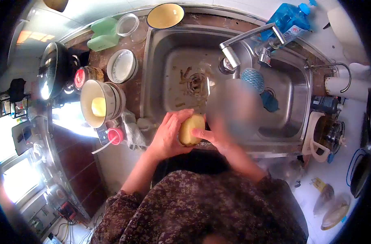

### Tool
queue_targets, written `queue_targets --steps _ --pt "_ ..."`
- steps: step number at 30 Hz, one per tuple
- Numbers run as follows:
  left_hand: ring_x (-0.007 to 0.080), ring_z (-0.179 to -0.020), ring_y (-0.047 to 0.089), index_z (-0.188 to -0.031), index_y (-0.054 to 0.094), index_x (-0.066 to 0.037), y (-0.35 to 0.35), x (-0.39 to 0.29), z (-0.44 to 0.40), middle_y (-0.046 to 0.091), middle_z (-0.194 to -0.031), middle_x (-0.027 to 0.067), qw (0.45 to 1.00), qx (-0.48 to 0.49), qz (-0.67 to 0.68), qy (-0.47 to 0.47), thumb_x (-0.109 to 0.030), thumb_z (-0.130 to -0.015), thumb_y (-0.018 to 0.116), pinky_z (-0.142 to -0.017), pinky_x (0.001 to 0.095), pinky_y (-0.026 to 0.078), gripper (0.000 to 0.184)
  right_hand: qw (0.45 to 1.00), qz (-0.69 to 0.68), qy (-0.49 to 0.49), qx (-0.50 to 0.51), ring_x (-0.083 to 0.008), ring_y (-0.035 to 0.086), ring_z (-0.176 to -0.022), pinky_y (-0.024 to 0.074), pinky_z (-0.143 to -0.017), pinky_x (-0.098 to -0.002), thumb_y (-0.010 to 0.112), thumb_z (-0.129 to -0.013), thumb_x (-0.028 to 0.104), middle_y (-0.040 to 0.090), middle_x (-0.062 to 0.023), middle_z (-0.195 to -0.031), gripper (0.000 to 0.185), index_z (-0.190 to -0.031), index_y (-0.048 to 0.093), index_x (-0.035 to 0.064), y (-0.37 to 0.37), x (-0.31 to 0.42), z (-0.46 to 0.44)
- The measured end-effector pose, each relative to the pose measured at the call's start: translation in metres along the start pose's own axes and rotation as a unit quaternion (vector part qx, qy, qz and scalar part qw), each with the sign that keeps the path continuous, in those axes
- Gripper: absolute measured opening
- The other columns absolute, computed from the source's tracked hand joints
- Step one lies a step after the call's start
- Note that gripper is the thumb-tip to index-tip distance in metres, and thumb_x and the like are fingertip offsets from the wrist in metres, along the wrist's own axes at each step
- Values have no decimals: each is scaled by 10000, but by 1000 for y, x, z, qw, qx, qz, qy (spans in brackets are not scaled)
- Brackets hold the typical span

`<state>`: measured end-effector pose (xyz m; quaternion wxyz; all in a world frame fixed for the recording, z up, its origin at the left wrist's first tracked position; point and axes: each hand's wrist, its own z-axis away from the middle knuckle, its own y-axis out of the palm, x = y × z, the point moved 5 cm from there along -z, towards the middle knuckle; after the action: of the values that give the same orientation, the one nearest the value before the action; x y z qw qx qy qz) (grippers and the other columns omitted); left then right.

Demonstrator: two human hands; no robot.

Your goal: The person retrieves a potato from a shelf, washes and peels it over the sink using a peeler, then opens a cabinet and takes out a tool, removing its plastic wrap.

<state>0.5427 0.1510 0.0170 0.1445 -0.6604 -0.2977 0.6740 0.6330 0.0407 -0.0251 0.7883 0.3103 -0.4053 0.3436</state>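
At the near edge of the sink's left basin (pixel 155 85), a yellow potato (pixel 190 131) sits in the wrapped fingers of the left hand (pixel 169 136), while the thumb of the right hand (pixel 218 140) presses its side; a blur covers that hand's other fingers, so their grip cannot be told. To the left, stacked bowls (pixel 86 97) hold a yellow piece (pixel 98 107), and further in, brown scraps (pixel 185 73) lie around the drain (pixel 196 84). Beyond rise the faucet (pixel 231 56), a cream bowl (pixel 166 16) on the back ledge and a blue jug (pixel 286 19).
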Motion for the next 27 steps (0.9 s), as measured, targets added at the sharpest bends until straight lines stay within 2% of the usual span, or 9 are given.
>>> queue_targets --steps 3,5,11,12,14,17,19,21,27 --pt "333 -1134 442 -1274 331 -23 6 5 2 447 -1252 150 997 -51 22 -53 -85 -522 771 -967 386 361 874 997 -73 -15 -27 -88 487 -712 435 -633 -221 816 -633 270 476 1 -793 545 -946 428 51 -2 -20 -6" --pt "324 -1135 448 -1290 309 -21 14 12 10 441 -1251 157 989 -47 94 -102 -86 -540 770 -970 380 362 883 989 29 -104 -99 -108 512 -720 453 -637 -241 813 -634 242 505 -33 -819 542 -944 421 32 -7 -32 -8" --pt "267 -1091 489 -1326 235 -20 46 29 17 458 -1179 164 942 -93 264 -184 -107 -588 779 -923 350 400 921 970 70 -128 -196 -122 531 -718 445 -569 -277 788 -666 292 545 -84 -844 548 -943 413 2 13 -18 2" --pt "261 -1074 501 -1306 255 -23 46 31 18 481 -1144 158 941 -115 252 -197 -116 -587 783 -908 345 411 897 971 70 -126 -193 -122 531 -718 445 -569 -277 788 -666 292 545 -84 -844 548 -943 413 2 13 -11 5" --pt "255 -1057 512 -1286 276 -25 45 36 20 504 -1109 152 938 -136 241 -211 -124 -585 788 -893 340 422 873 978 159 1 -134 -121 530 -722 436 -580 -285 706 -761 313 542 -78 -826 454 -941 426 3 12 -2 10" --pt "225 -1003 539 -1210 345 -38 41 43 22 535 -1055 122 930 -158 238 -234 -135 -581 796 -848 318 449 780 985 112 -93 -96 -118 522 -694 425 -585 -297 581 -863 313 537 -62 -796 319 -904 444 27 4 1 10" --pt "168 -949 536 -1158 387 -43 37 48 24 540 -1025 83 896 -176 322 -251 -158 -574 818 -808 294 460 735 992 47 -75 -88 -160 550 -657 416 -619 -308 511 -901 273 575 -68 -775 239 -906 503 34 -10 -19 10" --pt "140 -922 534 -1132 408 -46 33 53 26 543 -1010 63 875 -189 362 -261 -169 -570 829 -788 281 465 713 903 337 -237 -119 -229 573 -651 410 -630 -316 542 -870 240 608 -96 -782 223 -943 555 30 -12 -1 17" --pt "123 -901 531 -1117 416 -35 26 55 26 549 -992 46 873 -191 369 -256 -208 -571 834 -784 270 461 709 855 421 -288 -89 -225 576 -670 354 -630 -336 594 -819 252 623 -81 -798 265 -997 585 55 -1 24 31"
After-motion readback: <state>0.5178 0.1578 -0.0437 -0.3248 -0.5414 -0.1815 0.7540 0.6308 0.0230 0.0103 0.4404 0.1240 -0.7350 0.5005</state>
